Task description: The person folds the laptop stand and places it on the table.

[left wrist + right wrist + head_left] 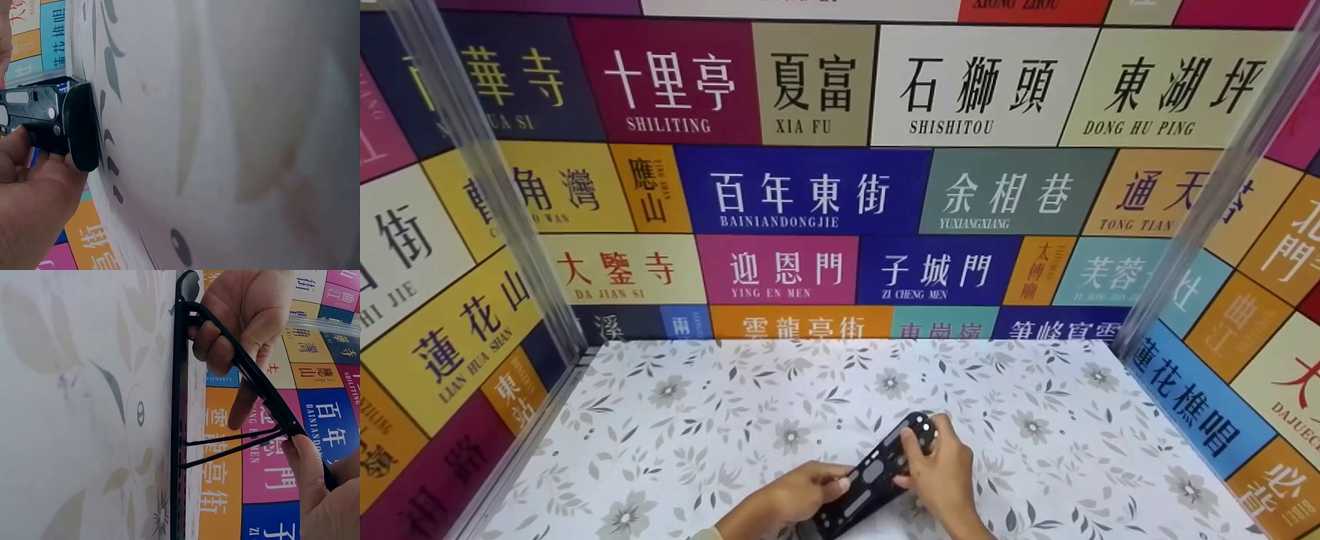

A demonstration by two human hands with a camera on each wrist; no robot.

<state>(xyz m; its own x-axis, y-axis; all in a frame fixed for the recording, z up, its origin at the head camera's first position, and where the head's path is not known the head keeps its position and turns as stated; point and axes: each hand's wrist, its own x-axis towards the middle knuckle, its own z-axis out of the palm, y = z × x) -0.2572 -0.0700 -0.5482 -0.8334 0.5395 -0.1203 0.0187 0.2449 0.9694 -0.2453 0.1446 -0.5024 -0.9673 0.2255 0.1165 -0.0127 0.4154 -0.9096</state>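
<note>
A black folding laptop stand with slots and pale pads stands partly raised on the table. In the right wrist view its base lies along the tabletop, its upper plate tilts up from the hinged end, and thin support rods span between them. My left hand pinches the plate's edge near the hinged end, thumb on top; the left wrist view shows that end close to the left hand. My right hand grips the raised far end, with the thumb on the plate and the other fingers partly hidden.
A white tabletop with grey flowers and leaves spreads around the stand. Walls of colourful panels with Chinese lettering enclose the back and both sides. Clear plastic-looking strips run up the corners.
</note>
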